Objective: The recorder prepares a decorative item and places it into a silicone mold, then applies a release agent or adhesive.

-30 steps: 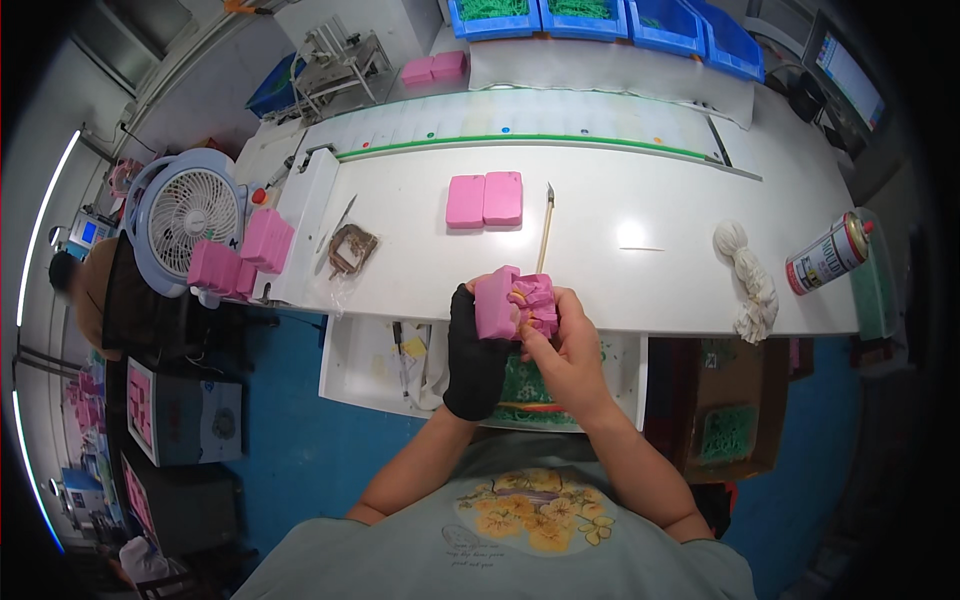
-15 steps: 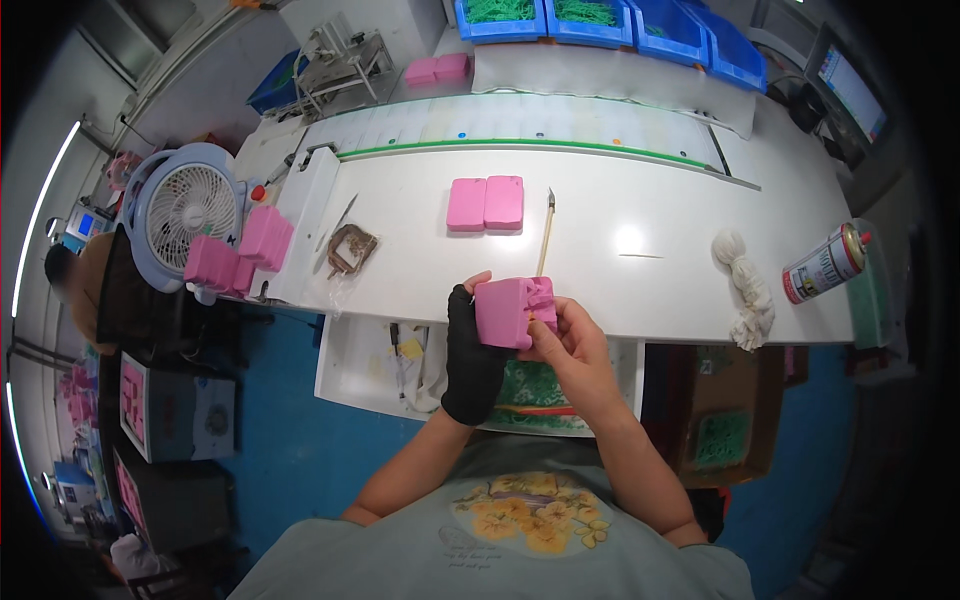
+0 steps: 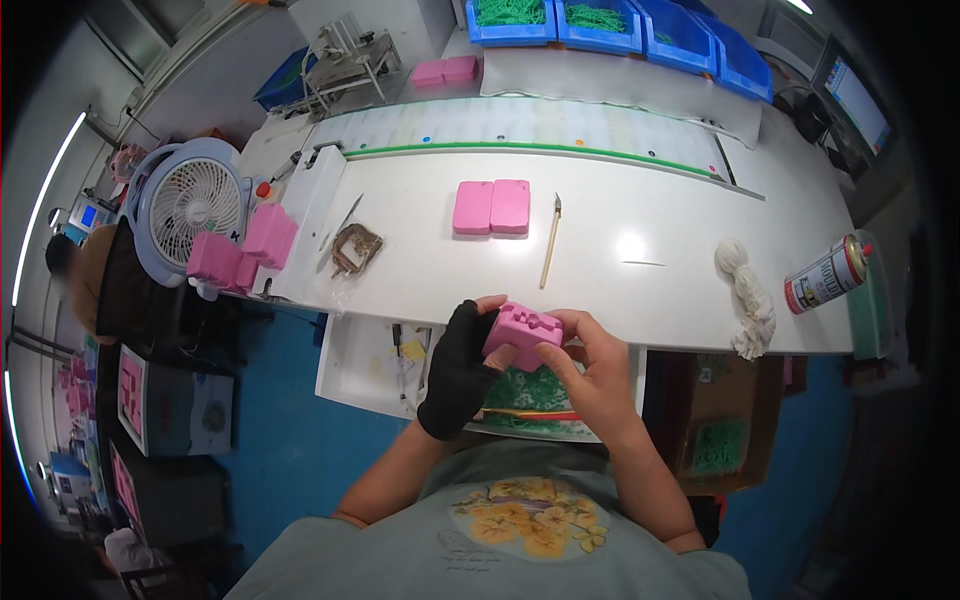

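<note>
Over the open drawer, just off the near table edge, both hands hold a pink rubber mould [image 3: 523, 335]. Notches and a cut-out show along its upper face. My left hand [image 3: 462, 365], in a black fingerless glove, grips its left side with the thumb on the near face. The bare right hand [image 3: 598, 370] closes on the right side, its thumb also on the near face. Fingers behind the block are partly hidden. Beyond the hands, two pink mould blocks [image 3: 491, 208] lie side by side on the white table. A craft knife [image 3: 552, 240] with a pale handle lies to their right.
The drawer [image 3: 350, 375] juts out below the hands, with green bits inside. Right on the table are a thin needle-like piece [image 3: 645, 263], knotted white cloth [image 3: 742, 295] and spray can [image 3: 826, 275]. Left stand a fan [image 3: 195, 205] and stacked pink blocks [image 3: 268, 235]. Blue bins [image 3: 600, 38] line the back.
The mould has turned in my hands, from its smooth side showing to its notched face up. My left thumb has come round onto the near face. The view has shifted slightly.
</note>
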A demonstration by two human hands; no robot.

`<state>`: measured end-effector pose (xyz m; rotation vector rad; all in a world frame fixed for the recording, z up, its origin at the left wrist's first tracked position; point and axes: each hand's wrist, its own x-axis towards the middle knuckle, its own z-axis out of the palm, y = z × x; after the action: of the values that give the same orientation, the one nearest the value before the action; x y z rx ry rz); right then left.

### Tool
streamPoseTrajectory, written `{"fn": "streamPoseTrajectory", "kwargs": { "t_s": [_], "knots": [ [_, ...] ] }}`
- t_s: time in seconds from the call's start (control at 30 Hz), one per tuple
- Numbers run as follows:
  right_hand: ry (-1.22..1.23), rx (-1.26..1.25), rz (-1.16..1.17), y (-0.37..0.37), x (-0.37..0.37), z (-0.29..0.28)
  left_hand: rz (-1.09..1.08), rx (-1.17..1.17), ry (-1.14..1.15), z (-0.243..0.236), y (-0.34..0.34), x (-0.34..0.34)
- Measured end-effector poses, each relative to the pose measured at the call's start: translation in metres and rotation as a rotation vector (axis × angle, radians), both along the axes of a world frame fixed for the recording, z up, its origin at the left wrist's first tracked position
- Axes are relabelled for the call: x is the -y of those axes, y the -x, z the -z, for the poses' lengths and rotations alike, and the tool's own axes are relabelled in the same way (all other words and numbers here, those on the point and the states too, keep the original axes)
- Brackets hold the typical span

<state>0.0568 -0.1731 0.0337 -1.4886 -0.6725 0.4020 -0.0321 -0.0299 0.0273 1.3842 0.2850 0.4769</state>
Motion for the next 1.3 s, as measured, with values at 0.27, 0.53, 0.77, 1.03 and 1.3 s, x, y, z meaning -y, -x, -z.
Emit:
{"fn": "streamPoseTrajectory", "kwargs": {
  "t_s": [0.27, 0.53, 0.77, 1.03, 1.3],
  "knots": [
    [-0.012, 0.485, -0.063, -0.011, 0.006, 0.005, 0.162, -0.054, 0.138, 0.007, 0.008, -0.003],
    [-0.036, 0.310, 0.216, 0.007, -0.007, 0.018, 0.010, -0.057, 0.009, 0.014, 0.005, 0.003],
    [0.046, 0.245, 0.293, 0.013, -0.005, 0.017, -0.065, 0.057, 0.282, 0.028, 0.004, 0.017],
    [0.058, 0.334, 0.124, 0.003, -0.001, 0.009, 0.065, 0.008, -0.030, 0.019, 0.006, 0.010],
    [0.062, 0.446, 0.008, -0.002, 0.009, 0.005, 0.187, -0.017, -0.036, 0.019, 0.010, -0.007]
  ]
}}
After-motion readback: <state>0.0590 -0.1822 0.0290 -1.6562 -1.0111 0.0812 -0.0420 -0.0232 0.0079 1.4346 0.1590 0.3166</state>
